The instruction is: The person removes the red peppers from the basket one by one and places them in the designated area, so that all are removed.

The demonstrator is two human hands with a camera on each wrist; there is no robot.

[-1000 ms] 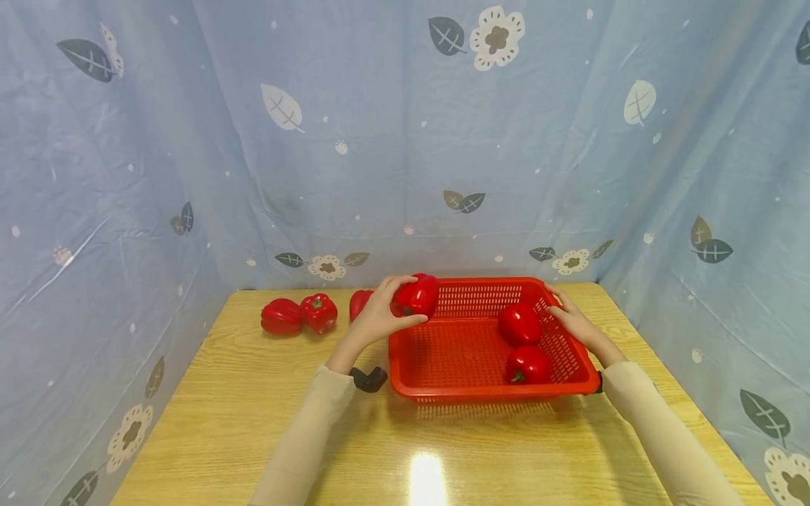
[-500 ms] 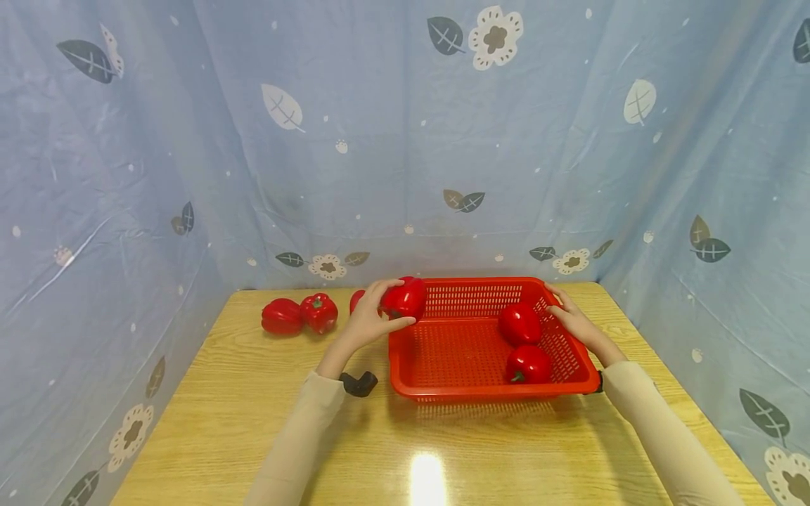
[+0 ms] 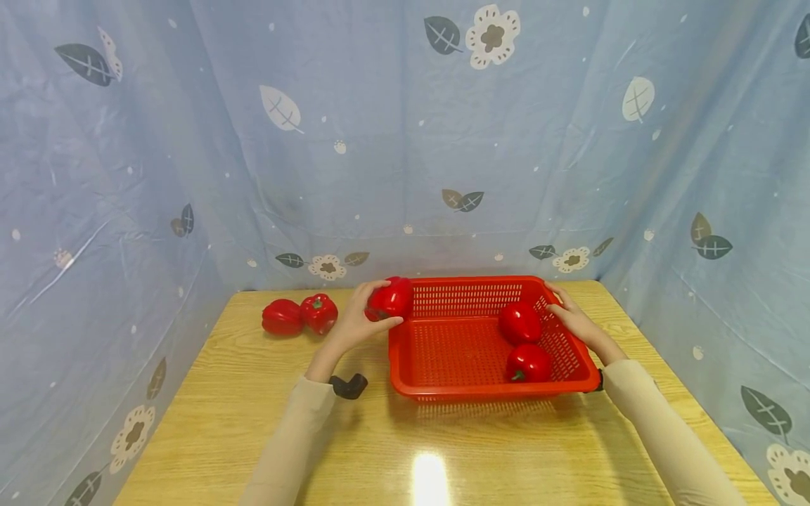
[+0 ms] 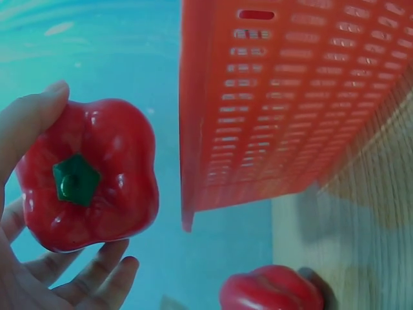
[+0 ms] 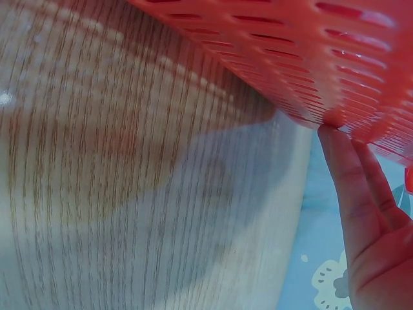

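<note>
My left hand [image 3: 353,325] holds a red bell pepper [image 3: 392,299] at the back left corner of the red plastic basket [image 3: 465,390]. In the left wrist view the held bell pepper [image 4: 90,174] shows its green stem, with thumb and fingers round it, apart from the basket wall [image 4: 251,123]. The right hand [image 3: 576,322] grips the basket's right rim, thumb on the inner side; the right wrist view has its fingers [image 5: 352,187] against the outer wall. Inside the basket, at the right, lie two more bell peppers, one at the back [image 3: 520,323] and one in front [image 3: 529,363].
Two bell peppers, one lying [image 3: 282,318] and one showing its stem [image 3: 319,313], touch each other on the wooden table [image 3: 253,400] at the left. Another bell pepper [image 4: 271,289] rests on the table in the left wrist view. A patterned blue curtain [image 3: 354,140] surrounds the table.
My left hand has moved left with the bell pepper, from over the basket's left part to its left rim. The right hand and basket stay in place.
</note>
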